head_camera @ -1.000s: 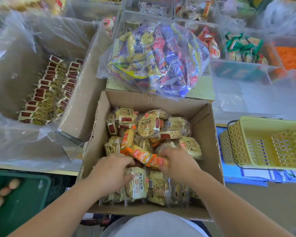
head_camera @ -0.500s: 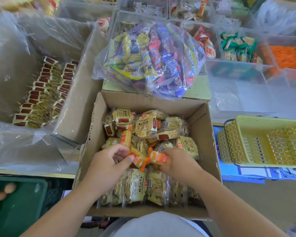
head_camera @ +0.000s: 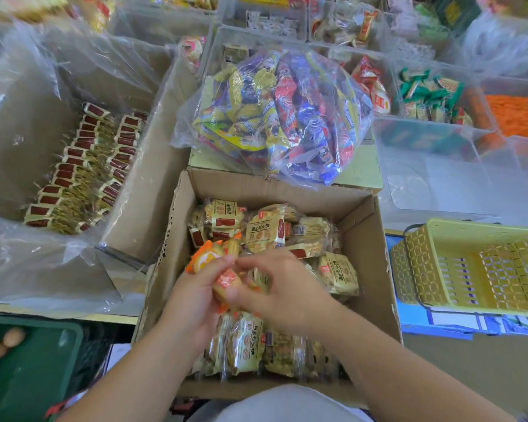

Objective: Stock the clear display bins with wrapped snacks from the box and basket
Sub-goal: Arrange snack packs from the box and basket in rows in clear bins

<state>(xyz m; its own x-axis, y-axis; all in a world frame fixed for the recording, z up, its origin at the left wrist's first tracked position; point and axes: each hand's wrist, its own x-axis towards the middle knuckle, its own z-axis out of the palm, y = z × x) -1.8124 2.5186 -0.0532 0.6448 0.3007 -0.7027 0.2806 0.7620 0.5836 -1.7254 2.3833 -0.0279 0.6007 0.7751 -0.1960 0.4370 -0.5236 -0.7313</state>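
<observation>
An open cardboard box (head_camera: 366, 239) in front of me holds many beige wrapped snacks (head_camera: 265, 228). Over its middle, my left hand (head_camera: 195, 296) grips a bunch of orange-wrapped snacks (head_camera: 209, 258). My right hand (head_camera: 282, 287) meets it from the right, its fingers curled on the lower orange packet (head_camera: 226, 280). An empty yellow basket (head_camera: 476, 269) stands to the right of the box. Clear display bins (head_camera: 433, 138) line the back, some holding green, red and orange snacks.
A big clear bag of blue, yellow and red snacks (head_camera: 284, 117) lies on a carton behind the box. At left a plastic-lined box (head_camera: 83, 166) holds rows of red-and-gold packets. A green crate (head_camera: 28, 360) with eggs sits at the lower left.
Both hands have lifted the orange packets up out of the beige snacks and drawn them together into my left hand, slightly to the left.
</observation>
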